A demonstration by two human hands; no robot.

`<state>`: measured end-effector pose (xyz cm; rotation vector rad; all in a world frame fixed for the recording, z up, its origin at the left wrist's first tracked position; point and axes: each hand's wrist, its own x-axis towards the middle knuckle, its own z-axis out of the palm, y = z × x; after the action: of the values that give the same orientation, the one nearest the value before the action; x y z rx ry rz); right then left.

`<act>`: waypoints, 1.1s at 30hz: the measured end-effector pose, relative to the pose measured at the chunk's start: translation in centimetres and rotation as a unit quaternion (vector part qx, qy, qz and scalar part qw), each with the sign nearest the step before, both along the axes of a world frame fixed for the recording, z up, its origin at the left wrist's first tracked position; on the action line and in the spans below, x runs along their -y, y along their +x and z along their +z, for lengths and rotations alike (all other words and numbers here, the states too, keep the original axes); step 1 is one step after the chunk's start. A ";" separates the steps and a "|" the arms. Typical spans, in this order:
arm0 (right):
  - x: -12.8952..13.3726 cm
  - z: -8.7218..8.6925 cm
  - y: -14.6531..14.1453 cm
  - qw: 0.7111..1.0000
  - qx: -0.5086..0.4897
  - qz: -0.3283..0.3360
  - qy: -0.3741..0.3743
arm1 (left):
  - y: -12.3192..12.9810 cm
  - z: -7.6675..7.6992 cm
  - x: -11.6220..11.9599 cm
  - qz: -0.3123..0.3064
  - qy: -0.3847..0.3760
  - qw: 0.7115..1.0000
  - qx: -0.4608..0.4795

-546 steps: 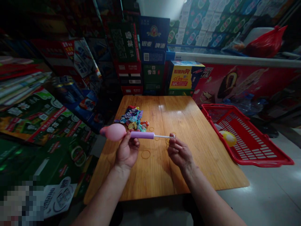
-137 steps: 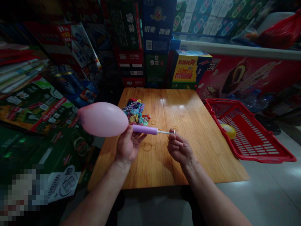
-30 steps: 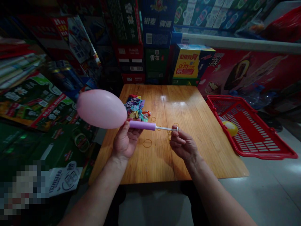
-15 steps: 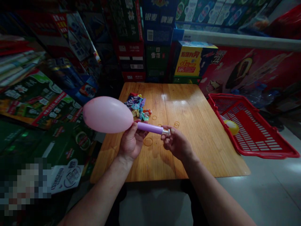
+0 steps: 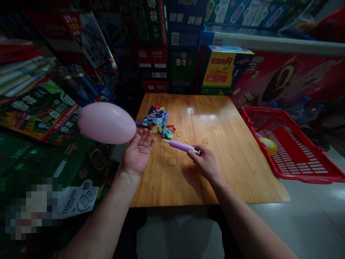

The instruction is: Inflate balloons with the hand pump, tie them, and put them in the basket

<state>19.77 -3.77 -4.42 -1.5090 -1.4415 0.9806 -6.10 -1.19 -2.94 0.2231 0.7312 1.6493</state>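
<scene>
An inflated pink balloon (image 5: 107,123) lies sideways in the air left of the table. My left hand (image 5: 137,153), palm up, pinches its neck at the thumb; the other fingers are stretched out loosely. A purple hand balloon pump (image 5: 181,145) with a pale nozzle points left above the table. Wrapped around its handle end is my right hand (image 5: 205,160). Space separates the nozzle from the balloon. Below the pump, an elastic band (image 5: 172,161) rests on the wooden table (image 5: 237,172).
A pile of crumpled, multicoloured deflated balloons (image 5: 159,120) lies at the table's back left, with more elastic bands (image 5: 205,142) nearby. To the right is a red basket (image 5: 299,151) with a yellow balloon (image 5: 269,146) in it. Stacked drink cartons (image 5: 184,68) stand behind the table.
The balloon has come off the pump's nozzle. My left hand has moved left and up with the balloon, and my right hand has shifted slightly right with the pump.
</scene>
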 end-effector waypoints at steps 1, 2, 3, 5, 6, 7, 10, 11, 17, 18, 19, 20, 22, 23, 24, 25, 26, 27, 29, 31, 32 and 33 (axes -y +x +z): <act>0.0 -0.3 -0.2 0.998 0.060 0.013 0.033 | 0.2 0.0 0.3 -0.016 -0.008 1.000 0.006; 0.0 -0.6 -0.5 0.991 0.115 0.021 0.070 | 0.6 0.0 0.6 -0.031 -0.016 0.999 0.014; 0.0 -0.8 -0.7 0.980 0.162 0.021 0.109 | 1.1 0.1 1.1 -0.045 -0.025 0.998 0.023; 0.4 -0.8 -1.3 0.957 0.223 0.010 0.187 | 2.0 0.4 2.0 -0.068 -0.041 0.996 0.041; 0.8 -0.6 -1.7 0.947 0.232 0.006 0.221 | 2.4 0.5 2.4 -0.078 -0.049 0.995 0.048; 1.3 -0.1 -2.2 0.941 0.228 0.007 0.250 | 2.7 0.7 2.9 -0.086 -0.055 0.993 0.054; 3.5 1.8 -4.1 0.934 0.179 0.029 0.309 | 3.3 1.4 4.4 -0.110 -0.078 0.989 0.067; 4.4 2.5 -4.9 0.932 0.169 0.036 0.320 | 3.6 1.6 5.1 -0.117 -0.088 0.987 0.072; 10.3 4.4 -8.5 0.932 0.190 0.042 0.307 | 7.0 3.6 12.4 -0.123 -0.160 0.972 0.118; 11.5 4.4 -8.7 0.932 0.195 0.034 0.303 | 7.4 4.0 14.0 -0.117 -0.171 0.970 0.125; 12.7 4.4 -8.7 0.932 0.200 0.032 0.302 | 7.7 4.4 15.6 -0.113 -0.180 0.968 0.134; 13.9 4.5 -8.7 0.932 0.203 0.031 0.299 | 7.9 4.9 17.1 -0.113 -0.187 0.965 0.145; 16.4 4.8 -8.6 0.931 0.211 0.044 0.295 | 7.9 5.7 19.8 -0.112 -0.192 0.961 0.163; 17.7 5.1 -8.6 0.931 0.215 0.051 0.291 | 7.9 6.1 21.0 -0.112 -0.191 0.961 0.167; 18.8 5.5 -8.5 0.930 0.220 0.060 0.288 | 7.8 6.5 22.0 -0.109 -0.191 0.961 0.169; 19.9 5.9 -8.4 0.929 0.225 0.066 0.286 | 7.8 6.8 23.0 -0.107 -0.190 0.961 0.168; 20.8 6.4 -8.4 0.928 0.229 0.070 0.286 | 7.8 7.2 23.9 -0.105 -0.188 0.962 0.167; 21.7 6.8 -8.3 0.927 0.232 0.072 0.287 | 7.9 7.5 24.7 -0.104 -0.187 0.963 0.165; 23.1 7.7 -8.0 0.926 0.237 0.065 0.285 | 8.3 8.0 26.5 -0.108 -0.182 0.966 0.148; 24.1 8.5 -7.5 0.930 0.242 0.044 0.274 | 8.7 8.4 28.6 -0.123 -0.156 0.976 0.091; 24.6 8.9 -7.1 0.932 0.246 0.032 0.264 | 8.9 8.6 29.7 -0.135 -0.131 0.981 0.041; 24.9 9.2 -6.7 0.935 0.248 0.020 0.253 | 9.1 8.7 30.9 -0.149 -0.102 0.983 -0.023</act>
<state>13.02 -28.71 4.75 -1.3831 -1.9005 0.2011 2.98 -32.13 5.81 0.2140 0.8518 1.2797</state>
